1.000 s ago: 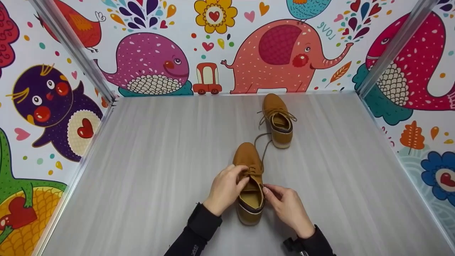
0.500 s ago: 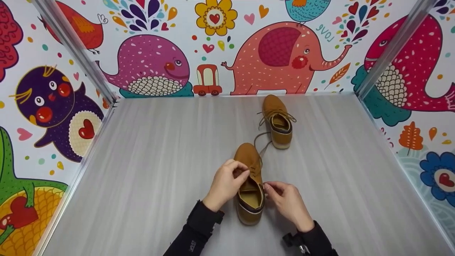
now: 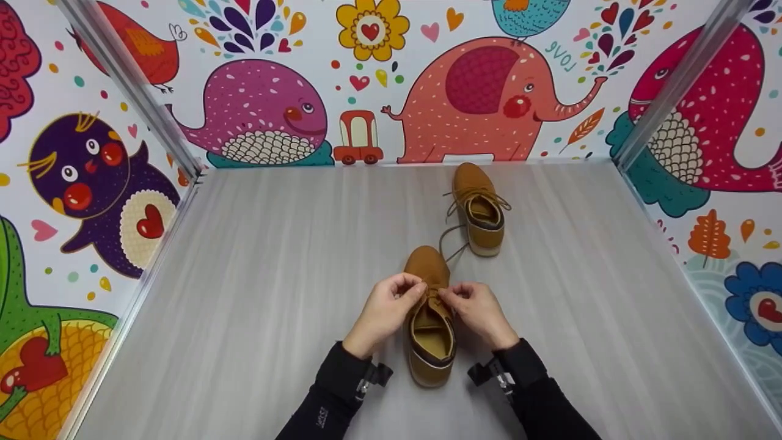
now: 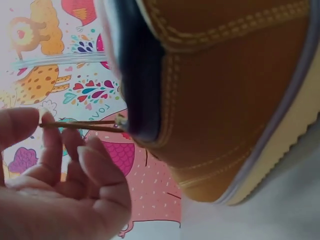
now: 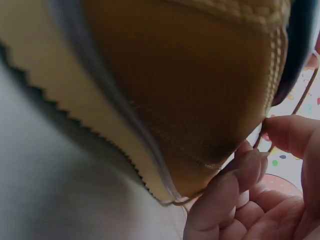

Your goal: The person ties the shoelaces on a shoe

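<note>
A tan lace-up shoe (image 3: 426,264) stands on the floor in the head view, toe pointing away. My left hand (image 3: 380,311) is at the left of its lacing and pinches a brown shoelace (image 4: 82,125) between thumb and forefinger. The left wrist view shows that lace pulled taut from the top of the shoe. Opposite it, my right hand (image 3: 481,308) has thumb and forefinger pressed together at the right of the lacing. In the right wrist view, these fingers pinch a lace (image 5: 256,142) close against the shoe. The fingers partly hide the eyelets.
A second tan shoe (image 3: 487,237) stands farther back, its laces hanging loose at the sides. A long loose lace end (image 3: 445,237) lies on the floor between the shoes. Printed cartoon walls (image 3: 421,140) bound the grey floor (image 3: 275,263) at the back and both sides.
My right hand has moved forward along the shoe, from beside its opening up to the lacing. The left hand has stayed at the lacing. Both shoes stand where they were.
</note>
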